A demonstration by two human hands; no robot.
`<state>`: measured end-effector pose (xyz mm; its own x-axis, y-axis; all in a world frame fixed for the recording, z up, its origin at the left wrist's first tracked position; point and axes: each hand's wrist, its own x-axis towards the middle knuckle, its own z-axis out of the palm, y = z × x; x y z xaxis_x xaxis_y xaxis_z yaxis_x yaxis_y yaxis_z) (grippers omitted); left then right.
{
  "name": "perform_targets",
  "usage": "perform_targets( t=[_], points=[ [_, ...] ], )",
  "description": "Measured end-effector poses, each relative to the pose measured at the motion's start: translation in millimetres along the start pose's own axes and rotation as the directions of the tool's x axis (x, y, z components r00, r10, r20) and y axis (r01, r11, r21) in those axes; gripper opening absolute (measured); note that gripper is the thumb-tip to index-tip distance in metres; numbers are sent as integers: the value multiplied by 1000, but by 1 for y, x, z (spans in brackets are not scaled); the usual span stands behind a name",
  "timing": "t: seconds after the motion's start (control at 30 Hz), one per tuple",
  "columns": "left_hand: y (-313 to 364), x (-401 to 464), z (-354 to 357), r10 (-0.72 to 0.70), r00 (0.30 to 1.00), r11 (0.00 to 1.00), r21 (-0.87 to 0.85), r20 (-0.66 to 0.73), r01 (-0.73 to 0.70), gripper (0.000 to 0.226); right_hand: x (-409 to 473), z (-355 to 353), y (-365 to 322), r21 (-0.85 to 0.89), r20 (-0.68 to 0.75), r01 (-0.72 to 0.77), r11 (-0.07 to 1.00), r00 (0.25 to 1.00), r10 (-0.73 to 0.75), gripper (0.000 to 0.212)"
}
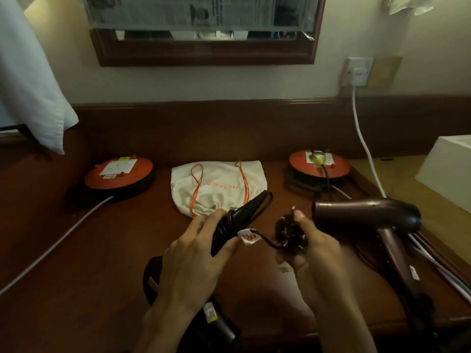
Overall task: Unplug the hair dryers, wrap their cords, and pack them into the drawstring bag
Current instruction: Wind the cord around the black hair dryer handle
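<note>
Wooden desk [107, 250], left hand [193, 253] grips dryer handle [239, 220], right hand [313, 245] pinches plug [290, 231] (blurred)

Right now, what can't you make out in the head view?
- Black dryer: body hidden under left hand and cut by the bottom edge.
- Plug: prongs hidden by right hand fingers.
- Bag lettering: partly folded, unreadable.
- Maroon dryer cord: lost in dark toward the right edge.

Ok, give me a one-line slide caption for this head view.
Left hand grips black dryer's handle, right hand holds its plug; drawstring bag waits behind.
</note>
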<state>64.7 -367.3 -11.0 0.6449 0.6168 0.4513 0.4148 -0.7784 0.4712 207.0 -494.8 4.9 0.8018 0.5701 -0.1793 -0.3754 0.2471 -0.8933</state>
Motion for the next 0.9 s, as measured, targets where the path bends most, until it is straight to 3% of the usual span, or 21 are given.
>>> perform_targets(
  t=[0.2,0.33,0.53,0.7,0.9],
  points=[
    [2,0,1,60,997,984,165,55,-69,64,15,19,31,-74,-20,3,997,1000,-5,26],
    [6,-2,4,88,992,966,235,94,-108,63,18,30,33,-10,-43,42,999,998,-42,24],
    [3,-2,8,63,996,975,210,56,-73,63,21,37,30,96,-96,17,995,995,-8,32],
    [2,-1,9,31,999,979,203,35,-37,63,20,28,32,158,-15,-6,987,1000,9,44],
    [3,0,9,-9,1000,975,220,22,4,63,19,23,32,215,123,-46,976,992,19,35]
  ],
)
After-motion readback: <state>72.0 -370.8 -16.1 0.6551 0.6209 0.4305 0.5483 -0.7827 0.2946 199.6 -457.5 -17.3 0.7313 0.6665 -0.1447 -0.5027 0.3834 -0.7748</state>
